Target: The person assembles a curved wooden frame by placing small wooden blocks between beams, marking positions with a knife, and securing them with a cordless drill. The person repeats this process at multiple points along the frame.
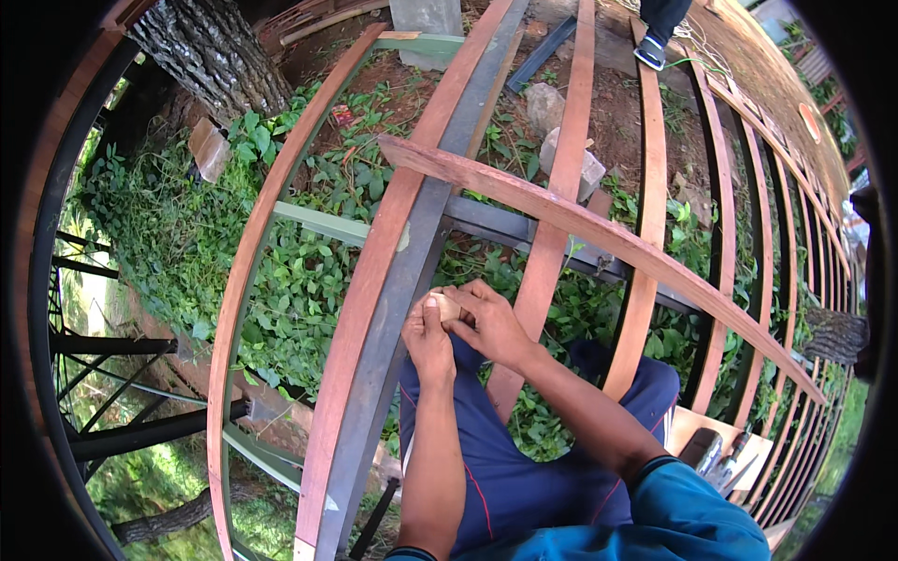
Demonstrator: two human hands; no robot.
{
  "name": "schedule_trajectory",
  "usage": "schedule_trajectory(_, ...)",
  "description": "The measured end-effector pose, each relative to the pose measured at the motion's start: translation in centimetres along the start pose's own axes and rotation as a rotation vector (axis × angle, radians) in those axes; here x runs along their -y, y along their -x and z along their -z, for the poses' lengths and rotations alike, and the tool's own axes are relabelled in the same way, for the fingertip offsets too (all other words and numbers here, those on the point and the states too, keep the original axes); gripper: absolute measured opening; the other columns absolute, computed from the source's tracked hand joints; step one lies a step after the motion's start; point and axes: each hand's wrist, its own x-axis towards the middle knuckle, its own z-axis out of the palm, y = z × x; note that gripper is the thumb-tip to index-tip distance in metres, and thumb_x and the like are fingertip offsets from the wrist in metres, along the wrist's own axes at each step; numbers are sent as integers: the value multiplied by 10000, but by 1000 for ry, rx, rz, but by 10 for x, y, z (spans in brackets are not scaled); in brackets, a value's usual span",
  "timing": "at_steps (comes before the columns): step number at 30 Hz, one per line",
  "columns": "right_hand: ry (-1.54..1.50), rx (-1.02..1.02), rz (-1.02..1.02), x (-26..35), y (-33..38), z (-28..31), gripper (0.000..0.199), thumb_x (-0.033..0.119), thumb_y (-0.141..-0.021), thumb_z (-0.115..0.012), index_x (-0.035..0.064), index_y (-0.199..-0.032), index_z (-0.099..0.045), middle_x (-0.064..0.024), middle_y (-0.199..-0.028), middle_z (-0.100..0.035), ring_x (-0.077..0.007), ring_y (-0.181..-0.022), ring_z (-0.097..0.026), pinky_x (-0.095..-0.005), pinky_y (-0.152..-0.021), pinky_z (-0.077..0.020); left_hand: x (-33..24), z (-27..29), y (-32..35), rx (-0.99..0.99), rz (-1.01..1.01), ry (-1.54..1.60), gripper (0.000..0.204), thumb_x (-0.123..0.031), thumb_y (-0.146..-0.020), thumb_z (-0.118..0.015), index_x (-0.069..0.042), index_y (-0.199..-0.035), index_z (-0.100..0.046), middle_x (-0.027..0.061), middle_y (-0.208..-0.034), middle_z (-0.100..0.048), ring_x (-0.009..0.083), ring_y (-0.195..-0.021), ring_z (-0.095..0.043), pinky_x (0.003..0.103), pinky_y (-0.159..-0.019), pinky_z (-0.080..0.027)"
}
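Note:
My left hand [428, 338] and my right hand [490, 323] meet above my lap. Between their fingertips they pinch a small pale piece [450, 307], whose kind I cannot make out. My left thumb lies against it, and the right fingers curl round its other side. Just left of my hands runs a dark metal beam [391, 313] with a reddish wooden batten [355, 327] along it. A loose reddish plank [599, 229] lies crosswise over the battens, beyond my hands.
Several parallel wooden battens [652, 187] stretch rightward, with green plants [299, 309] and stones [580, 173] between them. Tools [718, 456] rest on a pale board [687, 425] at lower right. Another person's shoe [649, 53] is at the top. A tree trunk [210, 51] stands far left.

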Motion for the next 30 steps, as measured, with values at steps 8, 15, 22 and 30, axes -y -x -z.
schedule_trajectory(8, 383, -88, 91, -73, -127, -21, 446, 142, -817, -835, -8, -1215, -702, -179, -1061, -637, -386, -949, -679, -474, -865, -568, -25, 43, -114, -333, -373, -1496, 1009, -375, -744, -918, 32, -1532, -438, 278, -1546, -477, 457, -1493, -371, 573, -1227, -297)
schedule_trajectory(15, 316, -22, -150, -75, -148, -36, 368, 160, -758, -870, 9, -1068, -742, -214, -1061, -627, -427, -975, -682, -507, -870, -575, -38, 55, -156, -175, -37, -1422, 981, -480, -587, -982, 32, -1344, -624, 242, -1344, -659, 392, -1237, -642, 479, -1029, -525)
schedule_trajectory(22, 346, -36, -83, -74, -172, -49, 272, 108, -757, -829, -27, -966, -718, -266, -1087, -627, -465, -914, -708, -515, -833, -601, -43, 56, -157, -193, -32, -1381, 875, -453, -601, -972, 29, -1270, -678, 240, -1190, -734, 396, -1093, -714, 502, -946, -560)
schedule_trajectory(30, 354, -67, -93, -78, -169, -55, 376, 147, -723, -896, 23, -1048, -752, -197, -1023, -643, -408, -897, -701, -496, -808, -598, -47, 54, -157, -194, -17, -1354, 945, -489, -596, -951, 53, -1313, -657, 265, -1184, -732, 407, -1112, -707, 481, -987, -540)
